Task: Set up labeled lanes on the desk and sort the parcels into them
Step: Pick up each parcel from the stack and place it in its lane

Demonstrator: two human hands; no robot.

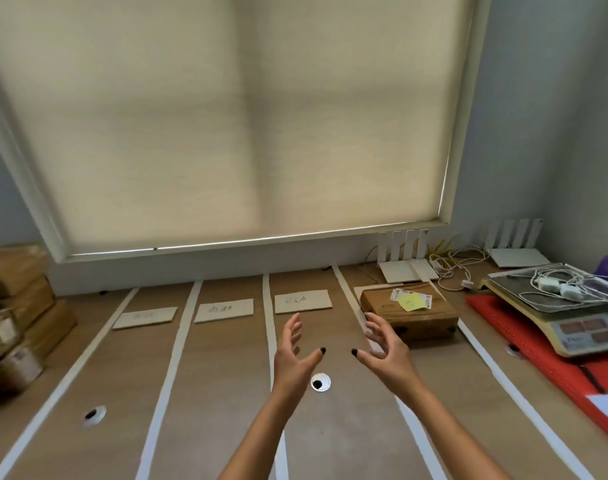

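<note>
Both hands, left hand [293, 355] and right hand [387, 348], fingers spread, grip empty, label cards [223, 310] illegible

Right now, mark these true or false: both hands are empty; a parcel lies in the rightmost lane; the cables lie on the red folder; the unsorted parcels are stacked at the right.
1. Both hands are empty. True: the left hand and the right hand hang open above the desk.
2. A parcel lies in the rightmost lane. True.
3. The cables lie on the red folder. False: they lie on the scale.
4. The stacked parcels are at the right. False: at the left edge.
</note>
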